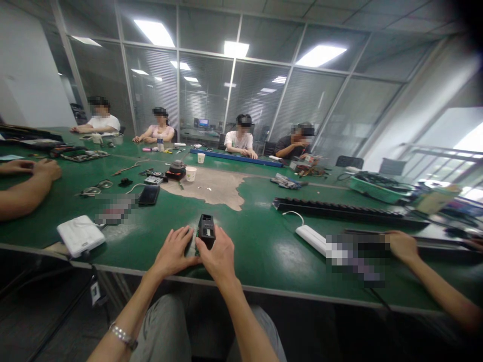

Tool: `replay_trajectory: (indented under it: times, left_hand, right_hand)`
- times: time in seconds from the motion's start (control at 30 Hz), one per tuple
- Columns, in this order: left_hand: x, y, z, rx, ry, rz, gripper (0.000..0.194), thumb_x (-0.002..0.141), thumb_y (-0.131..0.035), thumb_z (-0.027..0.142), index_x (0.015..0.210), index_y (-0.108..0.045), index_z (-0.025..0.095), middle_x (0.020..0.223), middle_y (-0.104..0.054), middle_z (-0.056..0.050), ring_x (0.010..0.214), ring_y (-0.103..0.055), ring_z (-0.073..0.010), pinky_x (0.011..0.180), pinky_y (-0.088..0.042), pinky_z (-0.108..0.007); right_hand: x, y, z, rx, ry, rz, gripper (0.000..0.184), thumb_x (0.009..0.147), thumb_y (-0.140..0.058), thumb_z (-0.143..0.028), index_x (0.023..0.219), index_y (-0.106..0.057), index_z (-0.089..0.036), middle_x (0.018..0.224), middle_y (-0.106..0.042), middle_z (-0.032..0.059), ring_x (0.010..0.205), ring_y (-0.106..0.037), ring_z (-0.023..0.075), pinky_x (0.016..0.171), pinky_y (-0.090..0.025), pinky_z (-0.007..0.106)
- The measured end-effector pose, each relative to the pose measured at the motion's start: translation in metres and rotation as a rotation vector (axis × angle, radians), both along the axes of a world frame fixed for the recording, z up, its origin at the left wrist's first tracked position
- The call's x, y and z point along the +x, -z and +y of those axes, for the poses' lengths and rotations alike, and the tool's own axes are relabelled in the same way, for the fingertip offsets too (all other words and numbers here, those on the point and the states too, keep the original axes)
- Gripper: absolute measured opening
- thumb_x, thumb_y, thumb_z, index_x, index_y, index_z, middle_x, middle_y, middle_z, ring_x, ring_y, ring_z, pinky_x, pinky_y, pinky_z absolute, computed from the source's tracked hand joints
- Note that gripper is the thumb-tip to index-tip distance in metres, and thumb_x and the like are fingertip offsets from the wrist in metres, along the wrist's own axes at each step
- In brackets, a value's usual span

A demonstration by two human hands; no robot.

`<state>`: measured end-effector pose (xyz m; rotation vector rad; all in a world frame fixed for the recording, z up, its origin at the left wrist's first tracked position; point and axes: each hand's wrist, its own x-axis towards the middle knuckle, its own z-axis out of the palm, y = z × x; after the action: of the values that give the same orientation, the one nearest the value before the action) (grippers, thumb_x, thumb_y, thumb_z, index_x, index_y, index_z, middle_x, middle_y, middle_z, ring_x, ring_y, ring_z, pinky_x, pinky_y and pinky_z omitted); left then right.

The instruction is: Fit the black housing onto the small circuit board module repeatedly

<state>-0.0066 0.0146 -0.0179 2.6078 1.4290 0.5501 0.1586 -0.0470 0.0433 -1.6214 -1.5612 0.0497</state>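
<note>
My right hand (221, 254) grasps the black box (206, 229) on the desk (260, 259); my left hand (173, 253) lies spread, unclenched, left of the box.

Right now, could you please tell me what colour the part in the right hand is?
The part is black, per the head view.

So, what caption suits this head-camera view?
Right hand gripping a black boxy object at a green table, left hand alongside.

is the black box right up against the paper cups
No, the black box is in the grip of the right hand near the close edge of the green table, with the paper cups farther back.
</note>
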Motion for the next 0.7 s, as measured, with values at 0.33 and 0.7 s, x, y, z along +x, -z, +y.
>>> replay_trajectory:
  times: [0.33, 0.7]
  left_hand:
    - [-0.001, 0.001, -0.001, -0.014, -0.002, -0.048, 0.093, 0.075, -0.061, 0.039, 0.154, -0.019, 0.013, 0.158, -0.031, -0.015, 0.145, -0.029, -0.0279, 0.121, -0.016, -0.051]
    - [0.0, -0.006, -0.003, -0.028, -0.006, 0.006, 0.09, 0.073, -0.063, 0.04, 0.152, -0.027, 0.015, 0.157, -0.032, -0.014, 0.146, -0.027, -0.0291, 0.121, -0.015, -0.052]
  right_hand:
    - [-0.014, 0.024, -0.006, -0.147, 0.064, -0.057, 0.062, 0.08, -0.066, -0.042, 0.131, -0.055, -0.009, 0.124, -0.062, 0.022, 0.121, -0.055, 0.0353, 0.102, -0.039, 0.046]
    - [-0.011, 0.043, -0.008, -0.22, 0.026, -0.034, 0.068, 0.083, -0.063, -0.042, 0.139, -0.049, -0.006, 0.139, -0.052, 0.023, 0.138, -0.038, 0.0373, 0.112, -0.023, 0.058]
